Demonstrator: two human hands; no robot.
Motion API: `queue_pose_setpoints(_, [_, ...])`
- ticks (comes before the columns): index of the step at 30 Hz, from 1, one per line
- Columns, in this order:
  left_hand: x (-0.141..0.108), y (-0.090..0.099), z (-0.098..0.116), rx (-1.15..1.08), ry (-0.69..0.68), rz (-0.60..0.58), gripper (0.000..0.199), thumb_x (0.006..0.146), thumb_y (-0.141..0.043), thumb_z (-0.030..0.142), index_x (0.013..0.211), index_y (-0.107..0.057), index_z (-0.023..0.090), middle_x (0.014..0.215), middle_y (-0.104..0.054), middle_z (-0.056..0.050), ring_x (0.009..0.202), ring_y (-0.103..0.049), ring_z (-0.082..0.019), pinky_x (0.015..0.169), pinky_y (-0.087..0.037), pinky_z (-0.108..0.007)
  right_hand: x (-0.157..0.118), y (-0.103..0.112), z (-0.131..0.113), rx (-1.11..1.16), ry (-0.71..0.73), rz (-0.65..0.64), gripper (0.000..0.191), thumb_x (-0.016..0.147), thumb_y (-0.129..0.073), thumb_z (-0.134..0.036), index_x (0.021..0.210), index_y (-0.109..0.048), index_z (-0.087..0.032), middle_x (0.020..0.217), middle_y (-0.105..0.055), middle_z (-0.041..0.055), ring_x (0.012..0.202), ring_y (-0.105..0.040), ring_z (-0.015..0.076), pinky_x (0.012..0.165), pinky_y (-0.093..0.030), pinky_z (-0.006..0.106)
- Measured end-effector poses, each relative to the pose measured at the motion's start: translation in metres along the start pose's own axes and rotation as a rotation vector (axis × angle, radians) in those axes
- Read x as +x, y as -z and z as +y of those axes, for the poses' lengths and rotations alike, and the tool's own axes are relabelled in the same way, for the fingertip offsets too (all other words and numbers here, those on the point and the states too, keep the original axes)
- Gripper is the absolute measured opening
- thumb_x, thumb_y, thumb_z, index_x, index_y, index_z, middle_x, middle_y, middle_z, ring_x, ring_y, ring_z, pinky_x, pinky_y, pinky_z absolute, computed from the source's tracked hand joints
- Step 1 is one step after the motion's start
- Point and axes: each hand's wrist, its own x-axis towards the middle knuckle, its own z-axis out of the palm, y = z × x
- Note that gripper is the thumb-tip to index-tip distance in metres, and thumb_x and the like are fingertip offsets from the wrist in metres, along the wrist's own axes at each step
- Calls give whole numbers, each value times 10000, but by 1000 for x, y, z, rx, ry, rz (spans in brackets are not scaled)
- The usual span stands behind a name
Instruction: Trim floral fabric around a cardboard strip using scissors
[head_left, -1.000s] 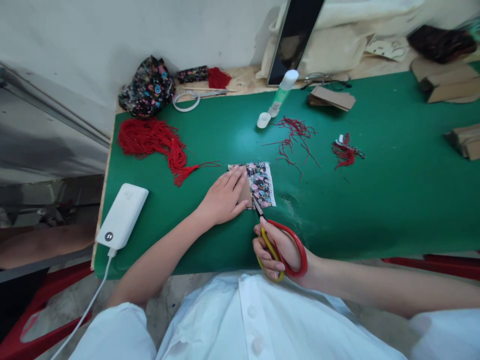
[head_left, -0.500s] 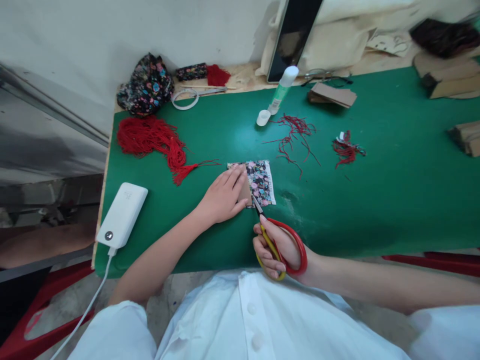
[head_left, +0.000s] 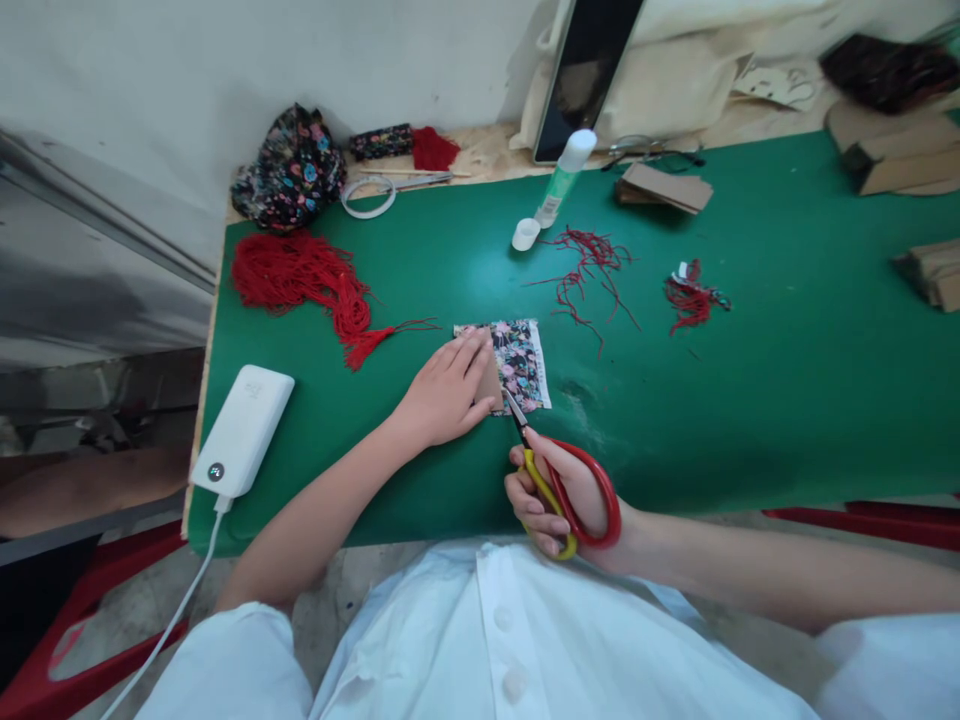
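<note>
You're mid-trim on the floral cloth (head_left: 521, 362), lying flat on the green mat (head_left: 750, 380). Left hand (head_left: 444, 395) pressed flat on it; right hand (head_left: 559, 495) closed through the scissors (head_left: 559, 475), tips at its near edge. Next: keep blades on the line. Versus earlier: handles slightly lower, cloth unmoved.

Small craft/sewing workshop, hand assembly. Indicated by: green mat (head_left: 750, 380) laid over a plywood bench against a bare wall; red tassel thread (head_left: 300, 275) piled up; thread offcuts (head_left: 589, 262) scattered; floral fabric bundle (head_left: 289, 172); glue bottle (head_left: 561, 180) left uncapped; cardboard pieces (head_left: 664, 187) stacked; canvas bags (head_left: 675, 70) heaped behind.
</note>
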Motion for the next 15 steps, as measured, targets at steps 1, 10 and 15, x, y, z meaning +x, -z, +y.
queue_pose_setpoints(1, [0, 0, 0, 1, 0, -2, 700, 968, -488, 385, 1526, -306, 2, 1625, -288, -254, 1525, -271, -341, 1249, -220, -461, 0, 0, -1, -2, 0, 1, 391, 1014, -263, -584, 838, -381, -255, 450, -404, -79, 308, -195, 72, 287, -388, 168])
queue_pose_setpoints(10, [0, -1, 0, -1, 5, -4, 694, 970, -485, 387, 1525, -305, 12, 1626, -281, -253, 1526, -268, -338, 1249, -214, -457, -2, -3, -4, -22, 16, 20, 420, 981, -310, -639, 827, -364, -252, 456, -332, -95, 334, -182, 74, 317, -440, 192])
queue_pose_setpoints(15, [0, 0, 0, -5, 11, -14, 703, 970, -484, 393, 1530, -300, 10, 1631, -277, -248, 1529, -262, -336, 1252, -209, -457, 0, -2, -5, -27, 24, 15, 422, 961, -355, -656, 833, -364, -254, 465, -317, -97, 343, -181, 76, 317, -442, 199])
